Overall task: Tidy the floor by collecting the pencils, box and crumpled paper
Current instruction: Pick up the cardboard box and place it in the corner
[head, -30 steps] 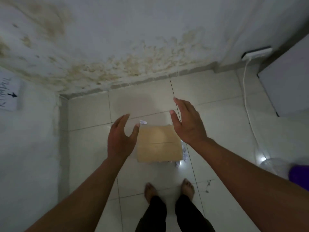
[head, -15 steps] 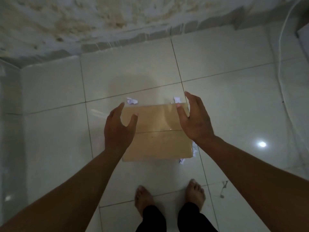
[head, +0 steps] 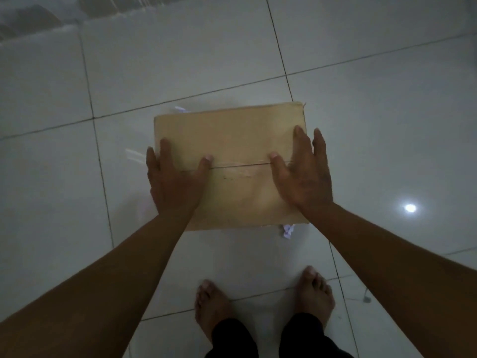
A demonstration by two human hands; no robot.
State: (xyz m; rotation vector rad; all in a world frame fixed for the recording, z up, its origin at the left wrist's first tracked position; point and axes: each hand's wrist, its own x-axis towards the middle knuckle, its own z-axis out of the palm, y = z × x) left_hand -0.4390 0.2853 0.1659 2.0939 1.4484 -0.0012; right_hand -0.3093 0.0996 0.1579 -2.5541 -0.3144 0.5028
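A tan cardboard box sits closed and flat on the floor, its top flaps meeting at a centre seam; white crumpled paper peeks from under its near edge

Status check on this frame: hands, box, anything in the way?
Both hands, left and right, flat on cardboard box edges. Box closed, on floor. Crumpled paper at near corner.

A dim room in a home: glossy white floor tiles and bare feet.

No writing, label, brand or number can be read anywhere; the cardboard box top at 12 o'clock shows only a plain taped seam.
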